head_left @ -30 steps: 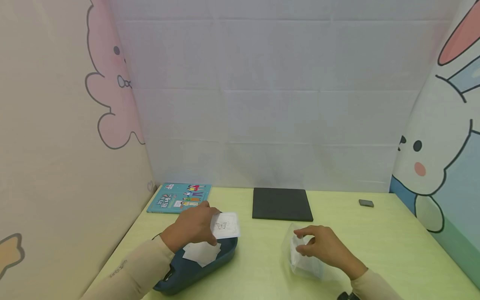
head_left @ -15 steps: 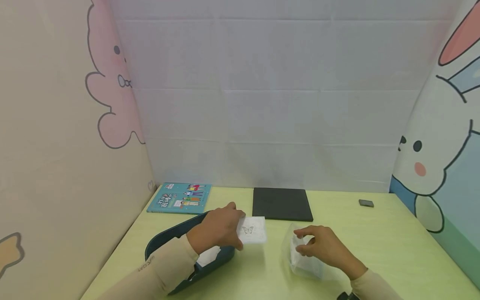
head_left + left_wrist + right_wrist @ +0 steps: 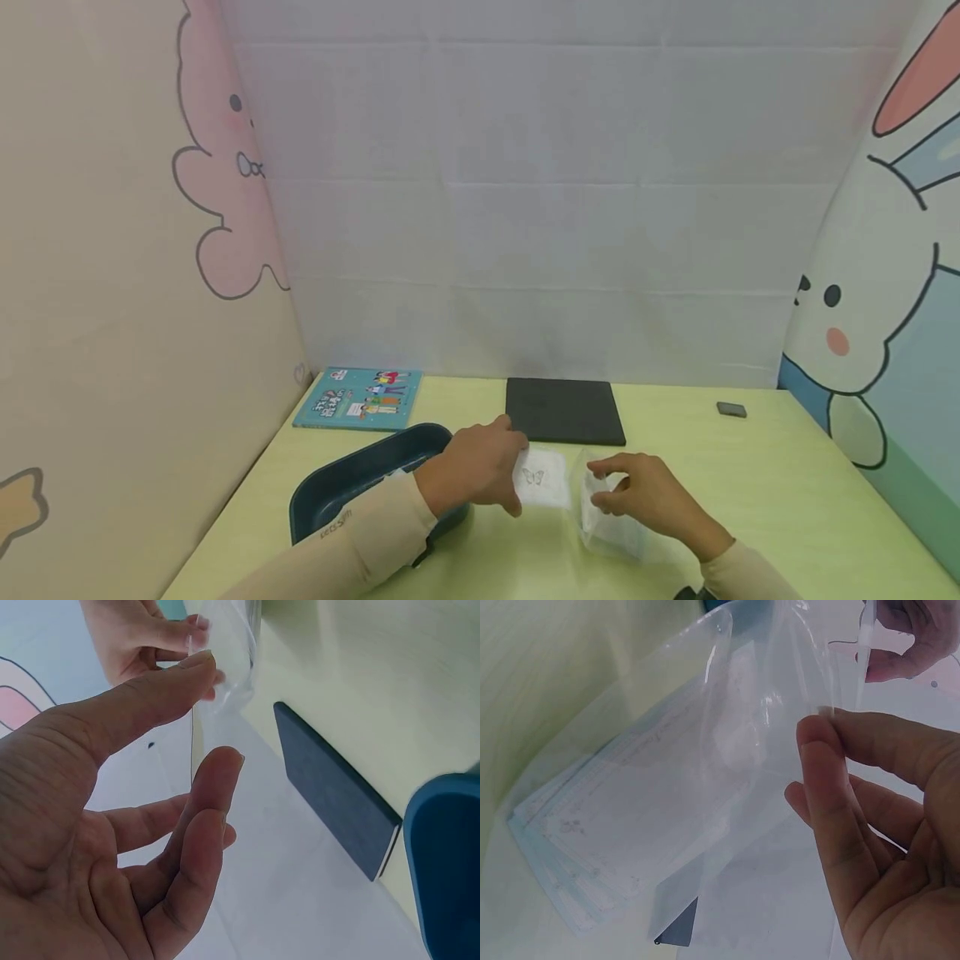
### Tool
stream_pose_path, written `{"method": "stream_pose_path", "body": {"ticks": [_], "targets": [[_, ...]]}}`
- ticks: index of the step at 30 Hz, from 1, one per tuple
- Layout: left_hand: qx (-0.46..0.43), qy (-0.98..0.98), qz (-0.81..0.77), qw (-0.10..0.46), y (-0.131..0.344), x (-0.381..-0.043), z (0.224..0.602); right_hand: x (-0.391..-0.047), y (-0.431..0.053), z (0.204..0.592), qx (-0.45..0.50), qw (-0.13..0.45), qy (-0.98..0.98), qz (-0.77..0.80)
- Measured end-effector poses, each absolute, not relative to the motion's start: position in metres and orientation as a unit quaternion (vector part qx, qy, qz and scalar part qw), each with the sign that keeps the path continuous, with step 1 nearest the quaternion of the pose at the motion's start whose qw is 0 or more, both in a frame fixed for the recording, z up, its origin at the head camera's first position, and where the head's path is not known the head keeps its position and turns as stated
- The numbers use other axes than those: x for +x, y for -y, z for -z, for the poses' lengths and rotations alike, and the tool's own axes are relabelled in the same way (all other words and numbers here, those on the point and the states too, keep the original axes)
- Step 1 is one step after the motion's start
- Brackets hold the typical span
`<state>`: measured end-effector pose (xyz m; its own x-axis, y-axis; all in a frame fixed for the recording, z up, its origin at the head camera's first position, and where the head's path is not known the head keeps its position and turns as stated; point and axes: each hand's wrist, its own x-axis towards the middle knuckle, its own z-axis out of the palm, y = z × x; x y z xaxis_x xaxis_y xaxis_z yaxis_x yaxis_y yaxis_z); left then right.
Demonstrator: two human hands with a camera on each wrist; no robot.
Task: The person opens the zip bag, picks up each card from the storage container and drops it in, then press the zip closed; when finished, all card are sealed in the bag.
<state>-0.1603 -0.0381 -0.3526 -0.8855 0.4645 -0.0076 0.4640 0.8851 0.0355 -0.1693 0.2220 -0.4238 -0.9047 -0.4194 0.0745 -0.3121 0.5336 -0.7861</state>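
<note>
My left hand (image 3: 474, 465) holds a flat white square with a butterfly print (image 3: 542, 477) by its left side, between thumb and fingers. In the head view the square is beside a clear plastic bag (image 3: 628, 542), close to its left edge. My right hand (image 3: 651, 493) pinches the bag's upper edge between thumb and fingertips. Through the film in the right wrist view, several flat white pieces with pale blue edges (image 3: 637, 802) lie fanned inside. The left wrist view shows my left thumb and fingers (image 3: 217, 780) spread, with the bag behind them.
A dark blue basin (image 3: 303, 500) stands at the left, partly hidden under my left forearm. Behind lie a blue illustrated book (image 3: 360, 398) and a black flat board (image 3: 564, 410). A small grey block (image 3: 731, 409) sits at the back right of the pale yellow table (image 3: 757, 483).
My left hand has carried the white square rightward from over the basin to beside the plastic bag. The right hand has stayed in place, pinching the bag.
</note>
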Motion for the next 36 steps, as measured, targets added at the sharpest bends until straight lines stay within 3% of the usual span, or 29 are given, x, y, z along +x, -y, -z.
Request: {"method": "stream_pose_path", "body": {"ticks": [21,36], "targets": [[0.224,-0.972,0.056,0.039,-0.006,-0.163,0.368,-0.166,-0.214,0.418,-0.223,0.070,-0.862,0.450],[0.270,-0.963,-0.002,0.011,-0.005,-0.163,0.383,-0.167,-0.216,0.419,-0.222,0.061,-0.870,0.436]]}}
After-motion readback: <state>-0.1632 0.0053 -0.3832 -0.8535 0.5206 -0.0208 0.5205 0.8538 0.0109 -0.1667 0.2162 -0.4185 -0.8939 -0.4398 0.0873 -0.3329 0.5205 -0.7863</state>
